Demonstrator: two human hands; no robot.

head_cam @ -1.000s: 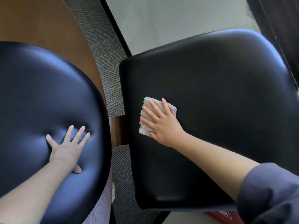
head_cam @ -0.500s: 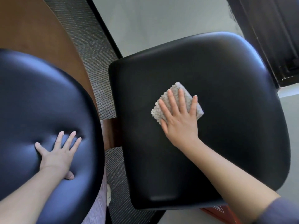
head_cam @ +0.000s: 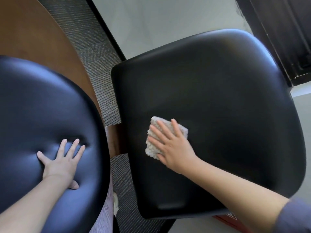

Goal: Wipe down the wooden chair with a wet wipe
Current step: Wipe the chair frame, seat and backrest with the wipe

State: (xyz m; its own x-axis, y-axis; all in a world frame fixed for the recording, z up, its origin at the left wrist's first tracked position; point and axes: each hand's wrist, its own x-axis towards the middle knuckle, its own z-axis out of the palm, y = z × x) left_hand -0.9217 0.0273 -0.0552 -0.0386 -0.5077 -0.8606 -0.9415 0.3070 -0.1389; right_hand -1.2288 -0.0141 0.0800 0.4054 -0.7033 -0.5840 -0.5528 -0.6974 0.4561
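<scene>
The right hand [head_cam: 175,148] lies flat, fingers spread, pressing a folded wet wipe [head_cam: 154,142] onto the black chair seat [head_cam: 218,106]. The left hand [head_cam: 62,162] rests open-palmed, holding nothing, on the padded backrest [head_cam: 42,106].

A brown wooden table top [head_cam: 33,36] fills the upper left corner, its curved edge running down toward the centre. Beside it lies a dark ribbed rug [head_cam: 94,52], bordered on its right by a black strip. Beyond that strip the pale grey floor [head_cam: 159,22] extends across the top of the view. A dark door frame [head_cam: 286,39] stands at the upper right. A red box [head_cam: 230,219] shows at the bottom edge, partly hidden. Something white [head_cam: 115,201], too small to identify, lies on the rug low down.
</scene>
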